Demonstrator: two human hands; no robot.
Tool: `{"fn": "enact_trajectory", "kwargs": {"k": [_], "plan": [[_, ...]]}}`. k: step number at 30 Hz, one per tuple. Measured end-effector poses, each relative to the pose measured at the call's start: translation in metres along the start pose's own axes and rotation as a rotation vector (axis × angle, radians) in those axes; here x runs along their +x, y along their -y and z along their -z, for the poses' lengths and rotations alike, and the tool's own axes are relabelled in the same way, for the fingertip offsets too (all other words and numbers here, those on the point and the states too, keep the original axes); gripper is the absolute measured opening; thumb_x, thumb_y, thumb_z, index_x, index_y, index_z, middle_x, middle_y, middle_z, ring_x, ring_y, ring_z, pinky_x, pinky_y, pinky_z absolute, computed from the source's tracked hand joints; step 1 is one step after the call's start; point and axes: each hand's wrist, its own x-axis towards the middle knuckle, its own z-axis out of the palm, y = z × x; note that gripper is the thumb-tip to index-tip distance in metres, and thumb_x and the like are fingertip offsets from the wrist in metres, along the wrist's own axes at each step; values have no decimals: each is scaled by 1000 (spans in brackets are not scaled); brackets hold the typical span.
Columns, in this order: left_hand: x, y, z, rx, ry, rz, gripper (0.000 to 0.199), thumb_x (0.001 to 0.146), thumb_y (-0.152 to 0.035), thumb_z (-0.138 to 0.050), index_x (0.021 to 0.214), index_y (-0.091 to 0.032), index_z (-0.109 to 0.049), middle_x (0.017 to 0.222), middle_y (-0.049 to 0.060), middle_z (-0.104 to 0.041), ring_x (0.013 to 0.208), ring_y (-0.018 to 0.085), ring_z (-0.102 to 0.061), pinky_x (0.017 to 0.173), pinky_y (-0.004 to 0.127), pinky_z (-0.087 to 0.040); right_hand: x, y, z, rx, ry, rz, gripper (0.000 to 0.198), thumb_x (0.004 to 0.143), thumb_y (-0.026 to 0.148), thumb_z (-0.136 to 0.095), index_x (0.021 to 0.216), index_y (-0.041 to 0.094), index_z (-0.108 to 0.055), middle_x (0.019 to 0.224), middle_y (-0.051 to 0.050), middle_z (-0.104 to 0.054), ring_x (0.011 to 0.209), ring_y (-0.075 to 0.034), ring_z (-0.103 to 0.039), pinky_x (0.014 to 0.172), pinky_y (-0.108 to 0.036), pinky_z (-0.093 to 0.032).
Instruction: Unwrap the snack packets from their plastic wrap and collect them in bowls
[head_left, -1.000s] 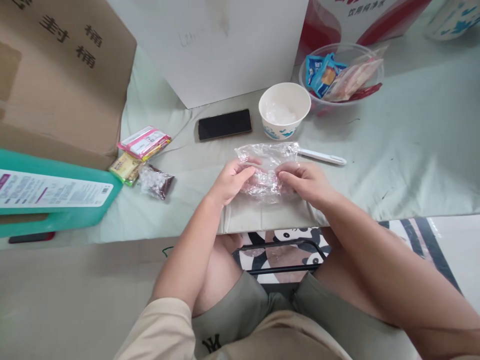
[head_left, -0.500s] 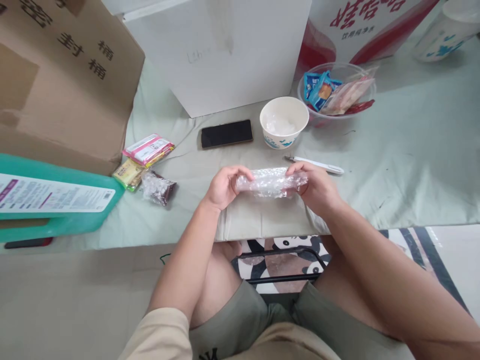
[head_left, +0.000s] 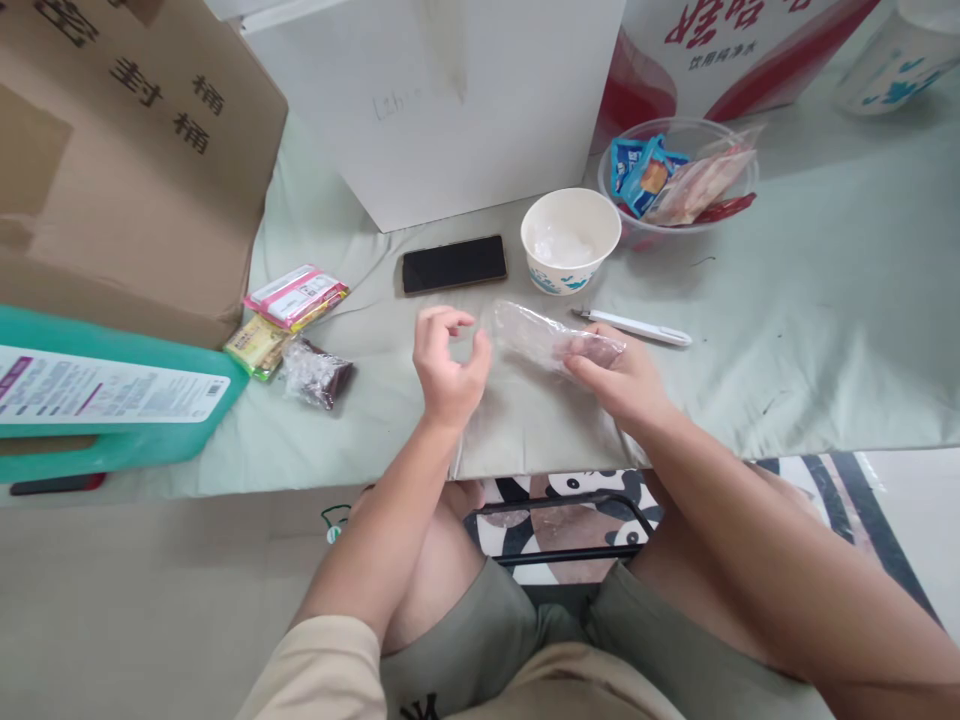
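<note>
While a seated person leans over a table (head_left: pixel 825 300) covered in pale green cloth, a brown cardboard box (head_left: pixel 135 220) stands at the left and a white box (head_left: pixel 480 130) at the back. A clear tub (head_left: pixel 652 236) of snack packets sits back right, with a white paper bowl (head_left: pixel 559 277) just beside it, in front of the white box.

Nearer the person, a crumpled strip of clear plastic wrap (head_left: pixel 525 328) is held up between the hands. The right hand (head_left: pixel 621 378) pinches its right end between thumb and fingers. The left hand (head_left: pixel 450 368) is half open, fingers curled and thumb apart, apparently holding nothing; whether it brushes the wrap's other end, I cannot tell.

Beyond the left hand lies a dark phone (head_left: pixel 454 265); a slim white tool (head_left: pixel 645 328) lies just beyond the right.

Thin film probably clings and snags, so a light pinch near the edge, clear of the tool's dark tip, should serve best.
</note>
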Motion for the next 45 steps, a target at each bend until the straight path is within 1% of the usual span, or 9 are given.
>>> {"fn": "enact_trajectory", "kwargs": {"k": [3,8,16,23,28,30,35,40,45], "plan": [[-11,-8,-9,-78,181,20,27,79,-33,-72,103,-23,-64,116,9,-65,116,26,-58,103,39,-47,-4,-1,-7,39,52,49,24,75,41,-74,77,23,-58,73,2,-62,69,-16,-56,66,-32,-44],[-16,-8,-24,-483,557,415,49,80,-53,-75,116,-21,-68,109,8,-73,101,23,-68,89,33,-53,-4,-12,-17,244,274,90,31,85,52,-67,100,25,-68,106,-4,-72,97,-21,-68,87,-38,-54],[-8,-4,-19,-651,456,508,44,72,-34,-83,112,-23,-66,123,8,-72,112,22,-68,93,32,-53,1,-14,-17,92,-31,187,46,72,36,-79,113,26,-58,123,-6,-63,108,-21,-62,85,-34,-53],[0,2,-11,-313,268,422,35,64,-24,-82,89,-21,-58,81,-3,-61,74,11,-58,70,23,-48,3,-3,-10,22,63,134,20,78,37,-66,89,22,-59,81,-1,-63,70,-15,-58,64,-30,-44],[33,-30,0,-1,-68,137,21,74,-19,-73,77,-23,-52,73,-4,-51,65,11,-47,64,25,-41,0,4,0,0,66,139,16,79,35,-59,88,22,-60,84,-2,-66,75,-16,-60,66,-30,-46],[58,-53,-13,185,-67,-59,20,77,-16,-69,73,-23,-51,70,-3,-48,67,13,-46,66,27,-41,-1,7,5,10,68,157,16,80,35,-57,88,22,-60,82,-2,-65,74,-16,-60,65,-29,-45],[124,-87,-91,740,470,-181,21,68,-5,-64,74,-24,-58,75,2,-60,85,23,-62,80,34,-46,-1,10,17,29,76,191,14,81,33,-52,85,22,-59,78,-1,-64,71,-16,-58,63,-28,-44],[159,-72,-147,939,1043,158,26,50,0,-68,64,-21,-66,60,0,-59,84,29,-69,81,39,-50,-4,12,26,26,81,211,10,81,28,-50,83,22,-58,77,0,-64,71,-15,-58,63,-28,-42],[170,-74,-163,877,1179,452,22,54,1,-65,67,-17,-68,58,1,-61,69,25,-68,74,42,-53,-5,17,29,15,92,226,9,82,26,-50,83,22,-57,76,1,-64,70,-15,-58,64,-28,-41]]}}
